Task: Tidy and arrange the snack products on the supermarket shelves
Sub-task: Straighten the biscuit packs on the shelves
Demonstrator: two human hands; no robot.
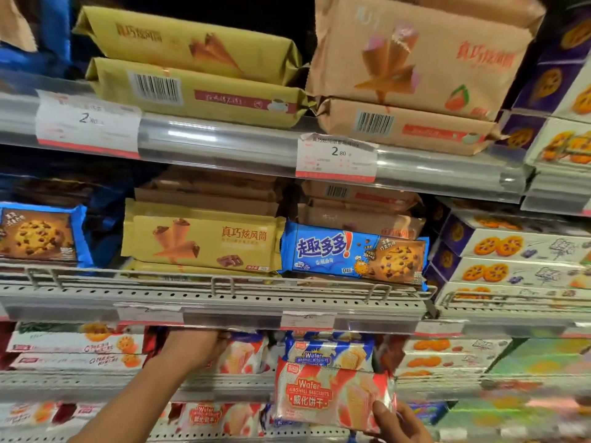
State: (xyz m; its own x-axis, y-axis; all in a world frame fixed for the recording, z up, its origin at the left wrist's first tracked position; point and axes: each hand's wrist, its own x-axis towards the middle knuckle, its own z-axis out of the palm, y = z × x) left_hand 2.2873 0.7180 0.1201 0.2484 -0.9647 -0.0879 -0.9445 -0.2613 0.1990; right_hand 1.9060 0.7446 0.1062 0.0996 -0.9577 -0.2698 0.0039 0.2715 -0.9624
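My right hand (398, 422) grips the lower right corner of a red wafer biscuit pack (329, 396), holding it in front of the lower shelf. Behind it on that shelf sits a blue wafer pack (329, 351). My left hand (200, 345) reaches into the same shelf under the shelf edge, its fingers on a red wafer pack (244, 353); the fingertips are hidden, so its grasp is unclear. Above, a blue chocolate-chip cookie pack (351, 252) lies among beige cone-snack packs, next to yellow cone-snack packs (201, 239).
The top shelf holds yellow packs (192, 75) and beige packs (412, 68) behind price tags (335, 158). Purple and white cookie boxes (511, 251) stack at right. Another blue cookie pack (41, 235) stands at left. More red wafer packs (220, 417) lie on the bottom shelf.
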